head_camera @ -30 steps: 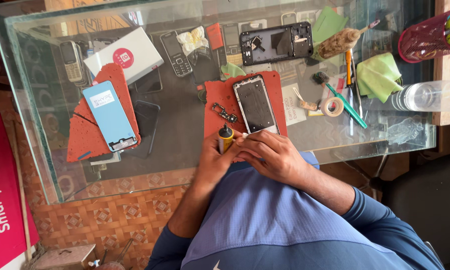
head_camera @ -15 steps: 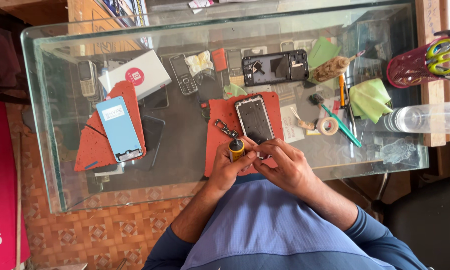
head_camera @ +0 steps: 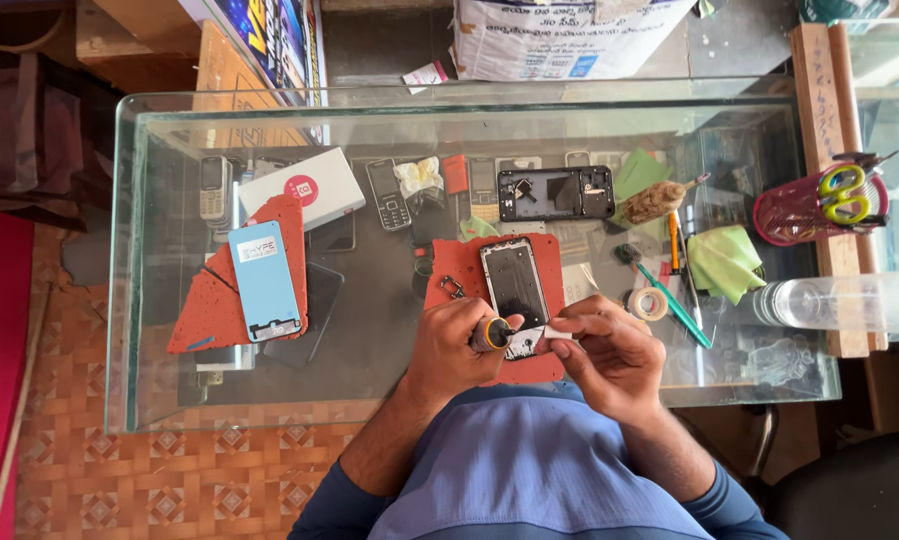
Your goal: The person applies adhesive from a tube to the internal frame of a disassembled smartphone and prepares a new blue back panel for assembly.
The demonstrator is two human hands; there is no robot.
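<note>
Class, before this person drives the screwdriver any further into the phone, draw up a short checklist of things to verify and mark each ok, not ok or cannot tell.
1. Left hand has a full grip on the yellow-handled screwdriver: ok.
2. Right hand steadies the small part at the tip: ok, fingers pinch it.
3. Opened phone lies flat on the red mat: ok.
4. Tip seated in a screw head: cannot tell, too small to see.
5. Loose metal piece on the mat is away from the hands: ok.
6. Tape roll and green-handled tool are off the mat: ok.
</note>
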